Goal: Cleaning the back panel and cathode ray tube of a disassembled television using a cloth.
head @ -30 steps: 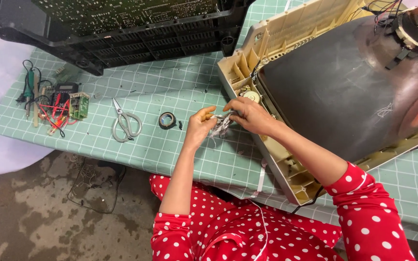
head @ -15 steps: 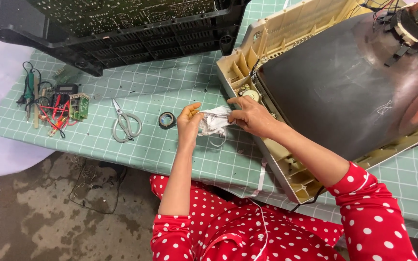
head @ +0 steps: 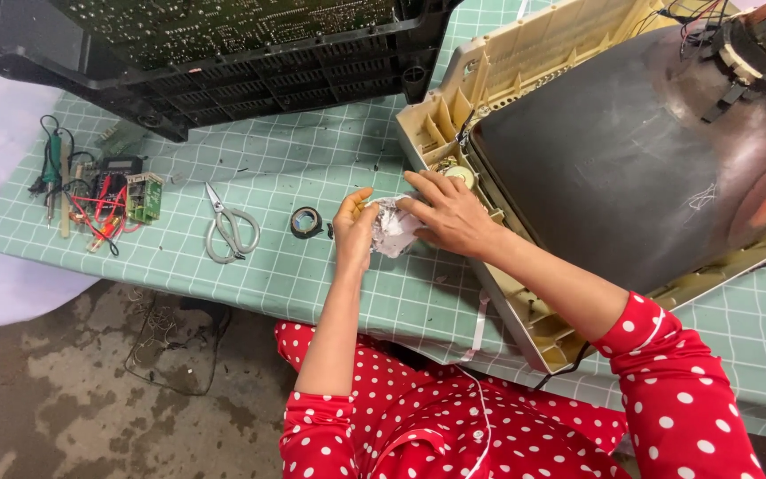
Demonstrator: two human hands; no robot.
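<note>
Left hand (head: 355, 232) and right hand (head: 449, 213) both pinch a crumpled white, possibly plastic packet (head: 392, 229) above the green gridded table (head: 250, 275), beside a black tape roll (head: 306, 222).

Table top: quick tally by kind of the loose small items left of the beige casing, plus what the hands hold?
Scissors: 1
Tape roll: 1
Small green circuit board: 1
Crumpled white wad, held between left hand and right hand: 1
Total: 4

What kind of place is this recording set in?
Probably an informal electronics repair bench: an opened picture-tube set lies on a checked green table cover, with a black casing showing a circuit board, scissors, tape, and wired tools.
</note>
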